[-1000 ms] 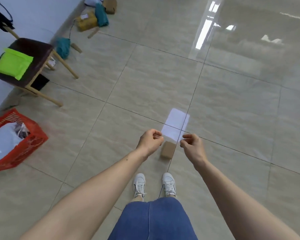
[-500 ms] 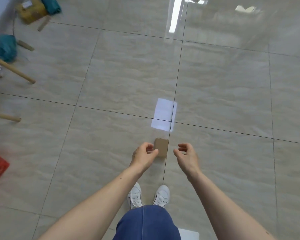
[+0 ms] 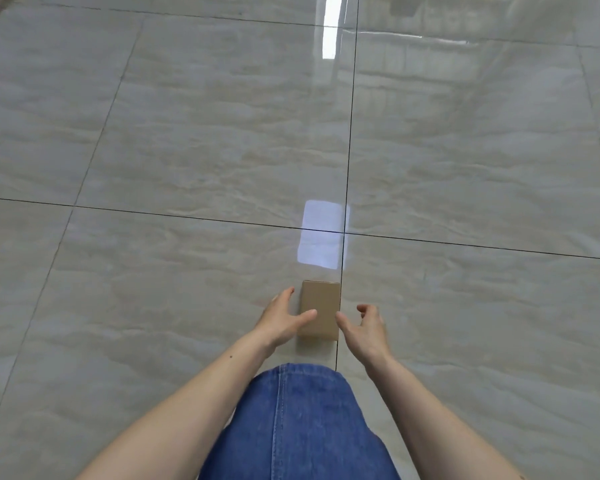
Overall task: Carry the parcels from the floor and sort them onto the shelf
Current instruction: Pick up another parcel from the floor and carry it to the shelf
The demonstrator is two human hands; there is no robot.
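Observation:
A small brown cardboard parcel lies flat on the glossy tiled floor, just left of a tile seam. My left hand is open at the parcel's left side, thumb over its near left edge; whether it touches is unclear. My right hand is open just right of the parcel, fingers spread and slightly curled, a small gap between it and the box. Neither hand holds anything. No shelf is in view.
Beige marble-pattern floor tiles with dark seams fill the view. A bright light reflection lies just beyond the parcel. My blue denim garment covers the bottom centre, hiding my feet.
The view has tilted down and right, so the chair, red basket and far parcels have left the frame. Both hands have opened from loose fists and dropped to either side of the parcel.

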